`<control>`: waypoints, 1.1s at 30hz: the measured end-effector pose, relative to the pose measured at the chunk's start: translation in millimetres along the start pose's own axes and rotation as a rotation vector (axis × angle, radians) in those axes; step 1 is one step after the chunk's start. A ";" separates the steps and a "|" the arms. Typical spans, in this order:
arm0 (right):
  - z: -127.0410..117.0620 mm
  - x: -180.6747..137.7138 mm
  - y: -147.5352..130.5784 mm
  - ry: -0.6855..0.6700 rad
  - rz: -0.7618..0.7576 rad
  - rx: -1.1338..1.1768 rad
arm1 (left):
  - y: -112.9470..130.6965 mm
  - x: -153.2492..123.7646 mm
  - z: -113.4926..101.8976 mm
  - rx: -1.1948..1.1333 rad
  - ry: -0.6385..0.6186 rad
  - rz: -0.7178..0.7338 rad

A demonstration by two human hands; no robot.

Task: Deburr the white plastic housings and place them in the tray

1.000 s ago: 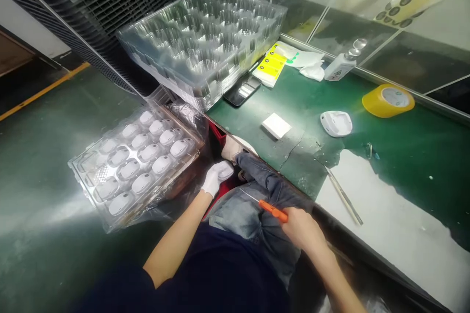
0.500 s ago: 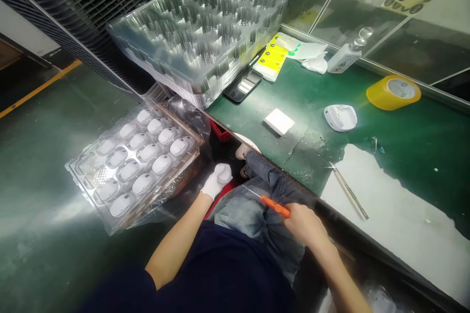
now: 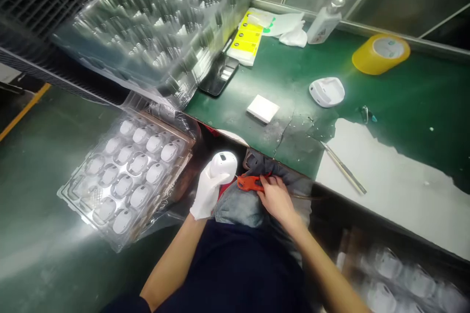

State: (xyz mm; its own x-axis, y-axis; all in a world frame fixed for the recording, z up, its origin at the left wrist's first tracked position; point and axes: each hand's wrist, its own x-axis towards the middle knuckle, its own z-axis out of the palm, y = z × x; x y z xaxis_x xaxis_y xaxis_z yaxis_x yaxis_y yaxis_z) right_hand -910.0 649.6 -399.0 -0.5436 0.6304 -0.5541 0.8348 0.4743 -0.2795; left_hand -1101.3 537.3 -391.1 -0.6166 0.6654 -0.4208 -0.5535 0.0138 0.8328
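My left hand (image 3: 206, 195), in a white glove, is closed around a white rounded plastic housing (image 3: 225, 164) above my lap. The housing's face with a small dark window is turned up. My bare right hand (image 3: 276, 196) grips an orange utility knife (image 3: 250, 183). Its tip lies at or very near the right edge of the housing; whether it touches I cannot tell. At my left, a clear plastic tray (image 3: 73, 195) holds several similar white housings (image 3: 139, 163) in its pockets.
On the green bench (image 3: 286, 71) lie a white block (image 3: 263, 108), another white housing (image 3: 326, 91), yellow tape (image 3: 382, 54), a phone (image 3: 216, 76), a pen-like tool (image 3: 343, 167) and a bottle (image 3: 325, 22). Stacked clear trays (image 3: 154, 34) stand at the back left. Blurred housings (image 3: 389, 264) sit at lower right.
My right hand has moved left, bringing the knife up to the housing. The left hand has raised and turned the housing. The camera view has shifted, showing more at lower right.
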 end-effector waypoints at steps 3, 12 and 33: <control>-2.3 -19.0 7.2 0.133 -0.088 0.378 | -4.5 -24.9 25.5 0.064 -0.099 -0.079; 3.8 -50.9 13.6 0.194 0.008 1.569 | -0.2 -70.3 78.0 0.004 -0.207 -0.330; 3.7 -68.7 20.2 0.333 -0.130 1.620 | 6.3 -77.2 69.7 0.315 -0.312 -0.253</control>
State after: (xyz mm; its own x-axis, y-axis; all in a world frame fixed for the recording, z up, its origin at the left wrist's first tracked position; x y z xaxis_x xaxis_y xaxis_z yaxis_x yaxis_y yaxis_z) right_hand -855.4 613.6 -369.5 -0.4279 0.8365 -0.3422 -0.1125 -0.4250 -0.8982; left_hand -1018.1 538.0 -328.3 -0.2619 0.8026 -0.5360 -0.4388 0.3956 0.8068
